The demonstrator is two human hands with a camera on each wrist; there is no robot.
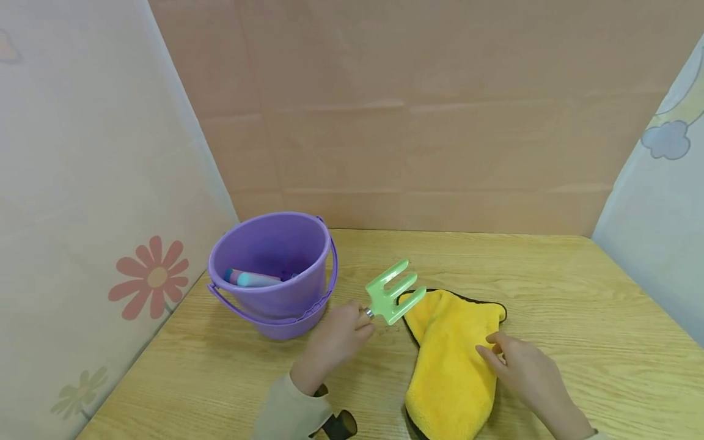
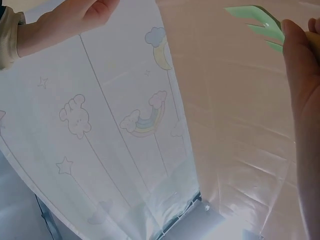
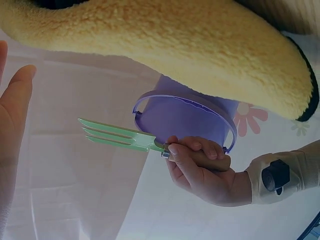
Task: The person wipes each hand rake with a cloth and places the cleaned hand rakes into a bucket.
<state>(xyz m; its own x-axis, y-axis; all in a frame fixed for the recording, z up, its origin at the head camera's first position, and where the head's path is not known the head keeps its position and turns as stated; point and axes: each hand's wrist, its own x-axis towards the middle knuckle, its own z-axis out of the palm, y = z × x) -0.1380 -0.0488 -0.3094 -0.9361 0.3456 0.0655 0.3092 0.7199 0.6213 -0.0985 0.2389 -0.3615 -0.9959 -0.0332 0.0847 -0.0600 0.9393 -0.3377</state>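
Note:
In the head view my left hand grips the wooden handle of a green garden hand fork. Its three tines point away to the upper right, over the wood table and close to a yellow plush cloth with black edging. From the right wrist view, my left fingers wrap the handle, with the purple bucket behind. My right hand is beside the cloth's right edge, its fingers loosely bent, thumb apart, holding nothing. In the left wrist view the fork's green tines show at the top right.
A purple bucket with its handle hanging down stands at the left on the wood table. Inside lie a pale blue and pink tube-like thing and something purple. Printed sheets form walls on the left and right; a plain tan one hangs behind.

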